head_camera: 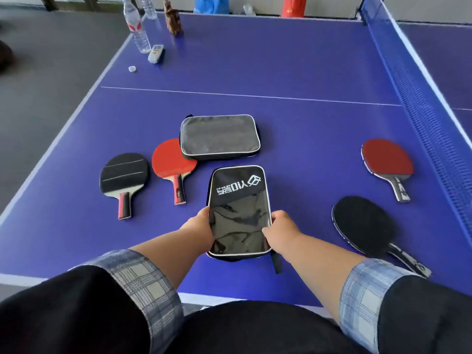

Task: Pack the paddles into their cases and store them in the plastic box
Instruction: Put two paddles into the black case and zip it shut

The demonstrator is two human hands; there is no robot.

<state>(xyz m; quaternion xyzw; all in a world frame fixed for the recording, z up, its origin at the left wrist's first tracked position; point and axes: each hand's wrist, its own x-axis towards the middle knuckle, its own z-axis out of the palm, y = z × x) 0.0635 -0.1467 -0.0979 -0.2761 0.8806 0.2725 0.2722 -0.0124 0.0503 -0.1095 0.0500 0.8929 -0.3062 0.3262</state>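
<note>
A black paddle case (pixel 238 200) with white piping and a white logo lies lengthwise on the blue table in front of me. My left hand (pixel 199 228) grips its left edge and my right hand (pixel 279 231) grips its right edge near the bottom. A second case (pixel 219 135), grey side up, lies just beyond it. To the left lie a black-faced paddle (pixel 124 175) and a red-faced paddle (pixel 172 163), whose head tucks under the grey case. On the right lie a red-faced paddle (pixel 387 162) and a black-faced paddle (pixel 362 223). No plastic box is in view.
The blue net (pixel 419 98) runs along the right side. At the far left corner of the table (pixel 293 72) stand two water bottles (pixel 138 29), a remote control (pixel 155 53), a bottle cap (pixel 132 69) and a brown object (pixel 173 19). The table's left edge drops to grey floor.
</note>
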